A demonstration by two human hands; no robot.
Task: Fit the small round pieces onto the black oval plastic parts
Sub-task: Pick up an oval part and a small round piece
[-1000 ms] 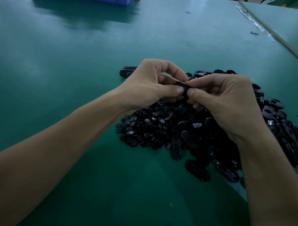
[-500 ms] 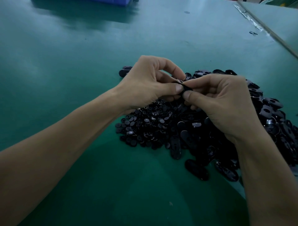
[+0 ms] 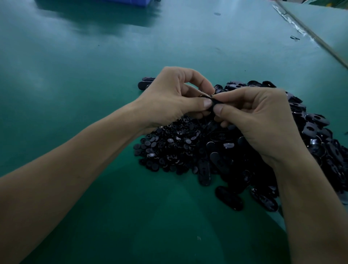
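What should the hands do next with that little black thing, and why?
Probably press the thumbs together to finish the fit. The left hand and right hand both pinch one black part above the pile, thumb tips nearly touching on it. Whether it has snapped in is hidden.

Glossy black plastic oval parts (image 3: 214, 162) and round pieces (image 3: 169, 143) on a smooth, faintly sheened green table (image 3: 94, 75).

Nothing legible shows anywhere: no text, label, brand, number or sign. The black oval parts (image 3: 216, 160) and the small round pieces (image 3: 169, 143) heaped on the green table (image 3: 75, 75) are dark and dim, too small to tell whether any carries a marking. The blue object (image 3: 128, 1) at the far edge is cut off by the frame and shows only plain colour.
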